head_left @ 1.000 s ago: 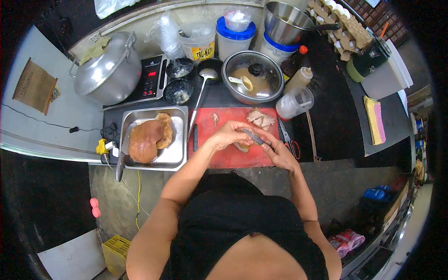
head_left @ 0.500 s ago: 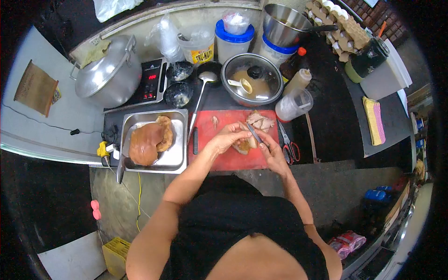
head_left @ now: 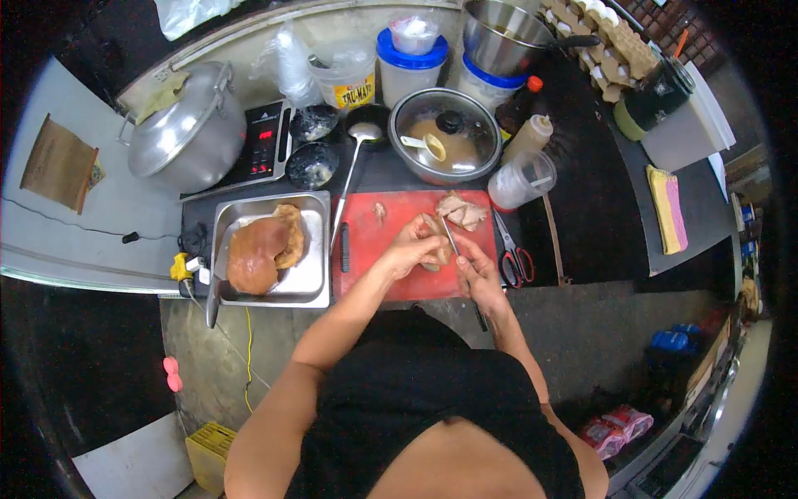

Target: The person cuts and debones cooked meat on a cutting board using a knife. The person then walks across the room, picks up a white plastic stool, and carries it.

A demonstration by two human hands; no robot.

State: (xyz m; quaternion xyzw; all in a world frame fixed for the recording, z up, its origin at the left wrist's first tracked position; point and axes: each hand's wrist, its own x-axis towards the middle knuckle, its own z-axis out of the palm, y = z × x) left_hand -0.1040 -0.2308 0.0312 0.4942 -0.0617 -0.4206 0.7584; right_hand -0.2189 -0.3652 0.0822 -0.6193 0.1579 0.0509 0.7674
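My left hand (head_left: 413, 248) is closed on a piece of pale cooked meat (head_left: 431, 264) over the red cutting board (head_left: 374, 279). In my right hand (head_left: 480, 274) is a knife (head_left: 450, 236), its narrow blade pointing up and left, close against the meat. The fingers partly hide both the meat and the knife handle. Just beyond the hands lies a heap of cut meat (head_left: 462, 212), and a small scrap (head_left: 380, 214) sits apart to its left. Red-handled scissors (head_left: 516, 264) rest right of the board.
At left, a metal tray (head_left: 313, 279) holds large browned meat pieces (head_left: 259, 249); a second handle (head_left: 214, 303) juts over its edge. Behind stand a ladle (head_left: 356, 158), lidded bowl (head_left: 445, 137), plastic pitcher (head_left: 522, 180), squeeze bottle (head_left: 533, 137), induction cooker (head_left: 264, 150) and large pot (head_left: 191, 125).
The knife has turned to a steeper angle, its handle end now showing below my right hand. My left hand has shifted slightly with the meat, which is turned differently. The view has moved slightly.
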